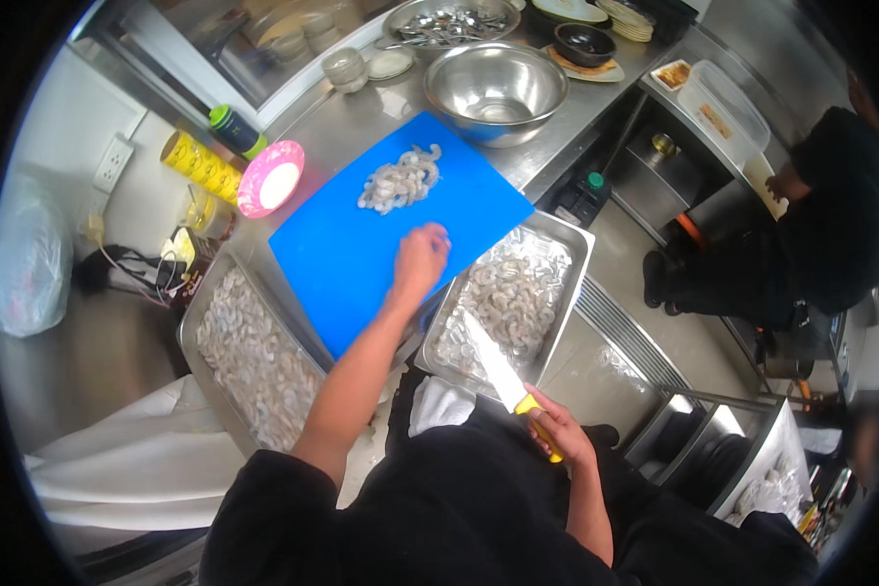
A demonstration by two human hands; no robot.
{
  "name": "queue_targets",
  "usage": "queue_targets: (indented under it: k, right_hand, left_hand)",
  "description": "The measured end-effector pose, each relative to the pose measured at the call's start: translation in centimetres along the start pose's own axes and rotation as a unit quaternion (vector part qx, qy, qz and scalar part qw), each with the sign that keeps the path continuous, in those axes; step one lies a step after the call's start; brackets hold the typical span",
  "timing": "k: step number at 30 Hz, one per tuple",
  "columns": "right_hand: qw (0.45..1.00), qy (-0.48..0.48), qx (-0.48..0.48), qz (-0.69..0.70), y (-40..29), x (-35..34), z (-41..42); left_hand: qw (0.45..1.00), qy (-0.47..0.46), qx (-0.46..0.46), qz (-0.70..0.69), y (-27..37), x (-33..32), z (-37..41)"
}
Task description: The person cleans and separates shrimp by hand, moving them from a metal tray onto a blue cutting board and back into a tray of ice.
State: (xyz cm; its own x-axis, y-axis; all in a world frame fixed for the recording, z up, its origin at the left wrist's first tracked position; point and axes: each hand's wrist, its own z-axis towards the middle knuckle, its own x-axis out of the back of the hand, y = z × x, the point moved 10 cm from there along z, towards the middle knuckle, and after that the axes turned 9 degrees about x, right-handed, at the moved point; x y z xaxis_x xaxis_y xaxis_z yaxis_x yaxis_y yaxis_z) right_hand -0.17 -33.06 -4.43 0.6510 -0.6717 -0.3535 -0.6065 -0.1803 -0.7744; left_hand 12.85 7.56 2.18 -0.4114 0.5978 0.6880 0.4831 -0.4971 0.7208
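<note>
My right hand (560, 432) grips a kitchen knife (498, 368) by its yellow handle, the blade pointing up and left over a metal tray. My left hand (421, 256) is above the near right part of a blue cutting board (337, 256), fingers curled; whether it holds anything cannot be told. Beyond it a pile of raw peeled shrimp (401, 180) lies on the board. Shrimp and liquid are in the right metal tray (583, 256), beside the board's right edge. Many more shrimp fill the left metal tray (190, 340).
A steel bowl (496, 88) stands beyond the board, near a bowl of cutlery (450, 26). A pink bowl (271, 179), a yellow patterned cup (201, 167) and a dark bottle (238, 132) are at the left. A person in dark clothes (835, 205) is at the right counter.
</note>
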Motion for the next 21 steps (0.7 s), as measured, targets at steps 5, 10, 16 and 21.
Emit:
queue_targets:
  k: [5, 10, 16, 21]
  right_hand:
    - [0.999, 0.004, 0.045, -0.016, -2.2, -0.2, 1.4]
    - [0.992, -0.003, 0.122, -0.037, -4.9, -0.9, 4.4]
    - [0.989, -0.018, 0.149, -0.013, -5.6, -2.1, 7.2]
    - [0.987, 0.002, 0.152, -0.048, -5.5, -2.7, 10.6]
  left_hand:
    - [0.956, 0.150, 0.002, 0.251, -1.1, 2.9, 10.3]
    - [0.947, 0.091, -0.045, 0.306, -0.4, 2.3, 11.2]
    - [0.972, -0.200, -0.037, 0.122, -3.7, 2.1, 5.7]
    - [0.985, -0.158, -0.004, 0.066, -3.5, 2.0, 2.6]
